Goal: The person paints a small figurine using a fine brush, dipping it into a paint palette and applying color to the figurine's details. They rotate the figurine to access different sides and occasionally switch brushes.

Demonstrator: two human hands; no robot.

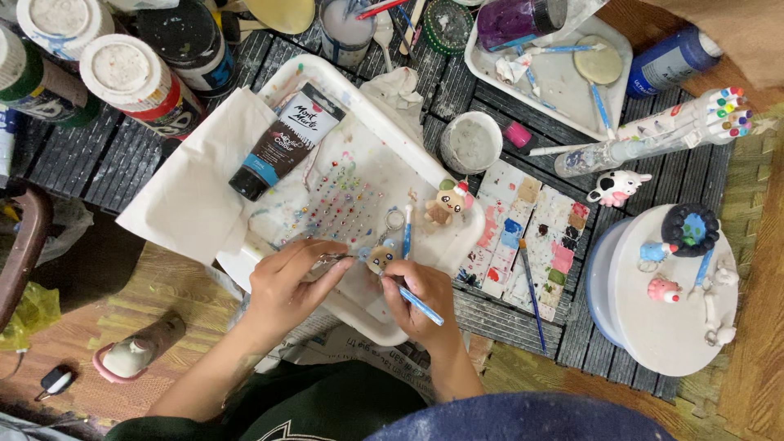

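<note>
My left hand (290,282) pinches the metal ring and chain of a small clay figure keychain (380,258) over a white tray (359,110). My right hand (420,298) grips a blue-handled paintbrush (418,300), its tip touching the little figure. A sheet of coloured stick-on gems (336,204) lies on the tray just above my hands. A second small painted figure with a red cap (447,202) and a key ring rest to the right of the gems. A dark tube of acrylic paint (282,143) lies at the tray's upper left.
A paint-stained palette (531,237) with a brush (532,294) lies right of the tray. A round white stand (670,314) carries small figures. Paint bottles (135,77), a small pot (471,143), a marker pack (670,131) and another tray (563,82) crowd the back. Paper (192,192) covers the left.
</note>
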